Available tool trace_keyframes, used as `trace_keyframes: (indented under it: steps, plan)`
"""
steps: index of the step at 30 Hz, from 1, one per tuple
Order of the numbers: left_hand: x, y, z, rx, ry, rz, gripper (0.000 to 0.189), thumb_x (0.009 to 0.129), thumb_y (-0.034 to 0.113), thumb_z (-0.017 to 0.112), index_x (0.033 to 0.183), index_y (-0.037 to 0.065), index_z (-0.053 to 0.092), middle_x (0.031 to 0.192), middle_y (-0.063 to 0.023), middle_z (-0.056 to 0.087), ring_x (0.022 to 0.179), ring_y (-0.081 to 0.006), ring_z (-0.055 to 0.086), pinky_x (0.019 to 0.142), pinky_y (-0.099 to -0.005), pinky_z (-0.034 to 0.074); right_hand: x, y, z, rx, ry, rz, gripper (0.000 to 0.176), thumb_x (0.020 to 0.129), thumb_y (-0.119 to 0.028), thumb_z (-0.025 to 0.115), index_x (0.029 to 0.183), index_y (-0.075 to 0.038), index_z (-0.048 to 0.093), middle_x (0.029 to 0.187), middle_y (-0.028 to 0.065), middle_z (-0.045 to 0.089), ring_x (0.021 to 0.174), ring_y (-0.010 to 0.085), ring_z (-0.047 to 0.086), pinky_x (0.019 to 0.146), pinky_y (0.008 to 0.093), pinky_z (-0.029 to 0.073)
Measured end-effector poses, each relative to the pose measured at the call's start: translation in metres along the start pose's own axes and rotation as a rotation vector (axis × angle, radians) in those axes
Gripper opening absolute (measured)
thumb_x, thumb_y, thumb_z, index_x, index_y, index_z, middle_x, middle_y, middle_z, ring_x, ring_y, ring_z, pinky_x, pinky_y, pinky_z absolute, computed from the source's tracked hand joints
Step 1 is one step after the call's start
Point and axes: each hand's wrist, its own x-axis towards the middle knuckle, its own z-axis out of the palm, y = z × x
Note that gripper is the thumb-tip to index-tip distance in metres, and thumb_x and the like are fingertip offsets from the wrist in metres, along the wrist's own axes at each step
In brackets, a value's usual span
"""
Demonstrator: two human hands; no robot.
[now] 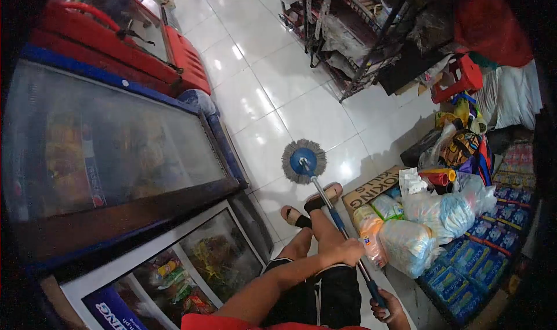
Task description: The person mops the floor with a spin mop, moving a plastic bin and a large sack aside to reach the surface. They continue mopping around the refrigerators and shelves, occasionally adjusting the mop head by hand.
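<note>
A spin mop (337,217) with a silver and blue pole runs from the floor back towards my body. Its round grey mop head (288,159) with a blue disc lies on the white tiles just beyond my feet. My left hand (347,252) is wrapped round the middle of the pole, in front of my knees. Further back, my right hand (390,308) grips the blue grip near the pole's end, low in the view.
Glass-door fridges (125,138) line the left side, with a red chest cooler (116,37) beyond. Metal shelving (348,34) stands at the upper right. A cardboard box (366,192), plastic-wrapped packs (409,246) and blue cartons (464,272) crowd the right. Tiled floor (249,92) stretches ahead.
</note>
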Motion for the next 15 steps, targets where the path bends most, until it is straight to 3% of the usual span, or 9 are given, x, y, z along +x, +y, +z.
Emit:
trace_keyframes:
  steps: [4,6,7,8,9,10,11,14,15]
  plan:
    - [-0.012,-0.039,-0.068,0.290,-0.094,-0.120,0.011,0.054,0.015,0.061,0.058,0.005,0.058,0.056,-0.0110,0.054,0.058,-0.0278,0.057,0.051,-0.0373,0.046,0.040,-0.029,0.046,-0.211,0.128,-0.255,0.024,0.083,-0.032,0.051,0.087,-0.008,0.050,0.061,0.0046,0.049,0.035,0.0099,0.038,0.028,0.0205,0.028]
    - [-0.018,-0.115,-0.040,0.317,0.327,-0.599,0.011,0.064,0.014,0.052,0.058,0.006,0.058,0.056,-0.0115,0.054,0.058,-0.0277,0.057,0.050,-0.0387,0.045,0.071,-0.054,0.098,-0.383,0.046,-0.412,0.025,0.083,-0.027,0.052,0.099,-0.009,0.050,0.065,0.0063,0.052,0.040,0.0105,0.043,0.036,0.0193,0.036]
    - [-0.029,-0.159,-0.065,0.474,0.153,-0.444,0.012,0.065,0.013,0.051,0.063,0.004,0.059,0.063,-0.0138,0.056,0.057,-0.0286,0.056,0.052,-0.0387,0.046,0.095,-0.069,0.121,-0.430,-0.018,-0.463,0.025,0.083,-0.028,0.052,0.098,-0.008,0.050,0.065,0.0063,0.052,0.040,0.0106,0.042,0.035,0.0196,0.035]
    - [-0.039,-0.169,-0.119,0.514,0.059,-0.406,0.016,0.067,0.012,0.049,0.073,0.002,0.059,0.079,-0.0162,0.058,0.070,-0.0284,0.057,0.062,-0.0441,0.046,0.126,-0.086,0.151,-0.431,-0.083,-0.479,0.025,0.083,-0.029,0.053,0.097,-0.008,0.050,0.065,0.0063,0.052,0.040,0.0107,0.042,0.035,0.0199,0.035]
    - [-0.053,-0.235,-0.112,0.698,0.220,-0.566,0.022,0.071,0.012,0.046,0.088,0.003,0.057,0.100,-0.0173,0.055,0.091,-0.0276,0.054,0.074,-0.0517,0.041,0.161,-0.105,0.182,-0.410,-0.149,-0.480,0.025,0.083,-0.030,0.053,0.095,-0.008,0.050,0.065,0.0063,0.051,0.040,0.0108,0.042,0.034,0.0202,0.034]
    - [-0.056,-0.251,-0.161,0.640,0.087,-0.839,0.028,0.076,0.015,0.044,0.099,0.003,0.054,0.113,-0.0171,0.049,0.106,-0.0255,0.047,0.081,-0.0562,0.036,0.199,-0.123,0.214,-0.370,-0.213,-0.466,0.025,0.082,-0.030,0.053,0.094,-0.008,0.050,0.066,0.0063,0.051,0.040,0.0109,0.041,0.034,0.0205,0.034]
    - [-0.068,-0.280,-0.195,0.774,0.122,-0.872,0.033,0.078,0.018,0.043,0.108,0.006,0.051,0.124,-0.0162,0.042,0.114,-0.0244,0.041,0.084,-0.0587,0.033,0.233,-0.139,0.245,-0.327,-0.272,-0.451,0.026,0.082,-0.031,0.054,0.092,-0.008,0.050,0.066,0.0063,0.051,0.039,0.0109,0.041,0.033,0.0209,0.033]
    - [-0.081,-0.336,-0.287,0.961,0.350,-1.040,0.029,0.083,0.026,0.041,0.108,0.019,0.054,0.129,-0.0109,0.038,0.121,-0.0222,0.032,0.085,-0.0614,0.031,0.292,-0.172,0.339,-0.247,-0.365,-0.448,0.026,0.083,-0.033,0.053,0.083,-0.008,0.047,0.063,0.0043,0.047,0.039,0.0091,0.036,0.033,0.0202,0.030]
    - [-0.080,-0.333,-0.310,1.031,0.289,-0.998,0.027,0.083,0.026,0.040,0.104,0.017,0.055,0.127,-0.0113,0.039,0.121,-0.0235,0.032,0.085,-0.0620,0.029,0.295,-0.176,0.355,-0.237,-0.372,-0.463,0.028,0.084,-0.034,0.051,0.076,-0.008,0.045,0.059,0.0024,0.043,0.039,0.0072,0.033,0.033,0.0190,0.028]
